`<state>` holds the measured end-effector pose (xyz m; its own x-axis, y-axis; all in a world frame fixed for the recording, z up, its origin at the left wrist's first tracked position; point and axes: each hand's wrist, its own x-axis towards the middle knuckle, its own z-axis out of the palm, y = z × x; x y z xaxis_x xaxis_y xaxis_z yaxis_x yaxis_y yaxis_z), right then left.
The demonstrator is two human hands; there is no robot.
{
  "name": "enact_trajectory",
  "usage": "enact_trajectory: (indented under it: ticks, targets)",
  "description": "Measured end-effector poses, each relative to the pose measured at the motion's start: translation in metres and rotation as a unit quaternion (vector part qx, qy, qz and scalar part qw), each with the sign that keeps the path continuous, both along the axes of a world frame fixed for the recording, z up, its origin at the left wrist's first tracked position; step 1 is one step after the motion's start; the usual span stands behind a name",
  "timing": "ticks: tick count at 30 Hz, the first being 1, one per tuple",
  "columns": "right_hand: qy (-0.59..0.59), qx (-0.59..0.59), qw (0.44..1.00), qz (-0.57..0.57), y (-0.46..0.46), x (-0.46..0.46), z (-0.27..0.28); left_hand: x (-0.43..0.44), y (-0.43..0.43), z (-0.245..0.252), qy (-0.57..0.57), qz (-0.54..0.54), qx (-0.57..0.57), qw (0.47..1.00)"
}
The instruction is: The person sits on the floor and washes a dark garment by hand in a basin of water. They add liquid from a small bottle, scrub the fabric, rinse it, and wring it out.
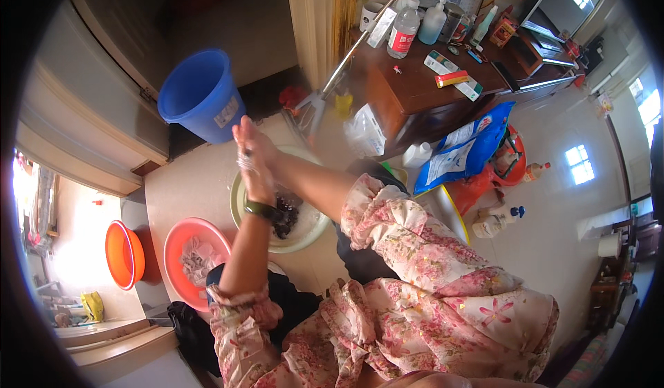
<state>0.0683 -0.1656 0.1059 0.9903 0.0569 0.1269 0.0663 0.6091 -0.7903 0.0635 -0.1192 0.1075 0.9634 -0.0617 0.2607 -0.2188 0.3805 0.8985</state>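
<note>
My left hand (254, 178) and my right hand (263, 141) meet palm to palm above a pale green basin (237, 204). Both point away from me, fingers extended. White foam clings to the left fingers, and a dark band (263, 210) circles that wrist. Nothing shows sticking out from the hands, but the space between the palms is hidden. Below them, the basin holds cloudy, sudsy water (310, 222) and a dark wet cloth (285, 217). My forearms cover part of the basin. The floral sleeves (415, 232) are pushed up.
A blue bucket (197, 95) stands beyond the basin. Left are a pink basin (174, 253) with light cloth (199, 261) and an orange basin (124, 253). A mop handle (347, 58) leans by a cluttered wooden desk (394, 87). A blue detergent bag (461, 149) and pump bottle (493, 224) sit right.
</note>
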Motion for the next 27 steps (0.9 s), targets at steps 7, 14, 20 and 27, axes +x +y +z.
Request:
enact_trajectory:
  ticks: [7, 14, 20, 27]
  targets:
    - [0.070, 0.014, 0.997, 0.012, 0.007, 0.003, 0.002, -0.021, 0.003, 0.039, 0.111, 0.017, -0.068, 0.991]
    - [0.095, -0.038, 0.992, 0.072, 0.007, -0.014, 0.010, 0.033, 0.040, -0.055, 0.082, 0.032, -0.017, 0.996]
    - [0.207, 0.065, 0.976, 0.028, -0.006, -0.027, 0.039, 0.053, 0.042, -0.085, 0.135, -0.035, -0.042, 0.989]
    - [0.119, -0.089, 0.987, 0.053, -0.005, -0.042, 0.042, -0.032, 0.004, 0.018, 0.205, -0.036, -0.156, 0.966]
